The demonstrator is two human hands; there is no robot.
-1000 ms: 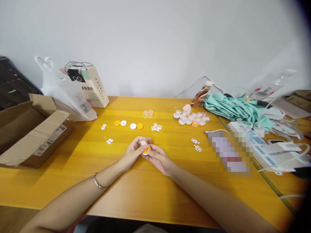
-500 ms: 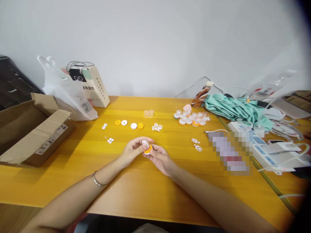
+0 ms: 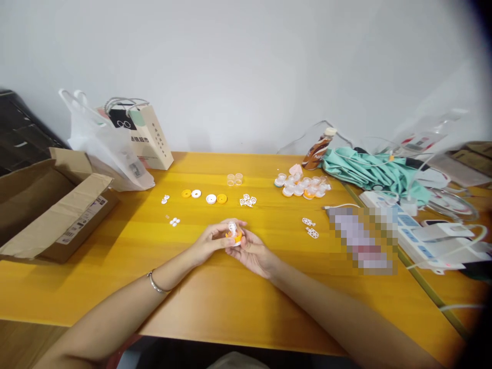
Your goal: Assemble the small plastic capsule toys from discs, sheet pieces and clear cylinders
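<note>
Between my two hands is a small clear-domed plastic piece (image 3: 235, 237) with an orange ring and a white base; a white part shows inside the dome. My left hand (image 3: 213, 241) grips it from the left, thumb on its side. From the right, my right hand (image 3: 255, 252) pinches the orange ring. Beyond my hands lie white spoked plastic pieces (image 3: 248, 200), orange and white round caps (image 3: 217, 199), another such pair (image 3: 191, 193) and clear cups (image 3: 234, 179). Small white discs (image 3: 175, 222) are to the left. Two white spoked pieces (image 3: 309, 228) lie at the right.
A cluster of clear-domed pieces (image 3: 303, 185) stands at the back right by a brown bottle (image 3: 320, 148) and green cloth (image 3: 369, 171). A power strip (image 3: 411, 233) with cables runs along the right. An open cardboard box (image 3: 84, 225), plastic bag (image 3: 111, 148) and paper bag (image 3: 154, 136) occupy the left.
The domed piece has turned slightly in my fingers, so the white part inside looks more upright. Both hands keep nearly the same place; the objects on the table have not moved.
</note>
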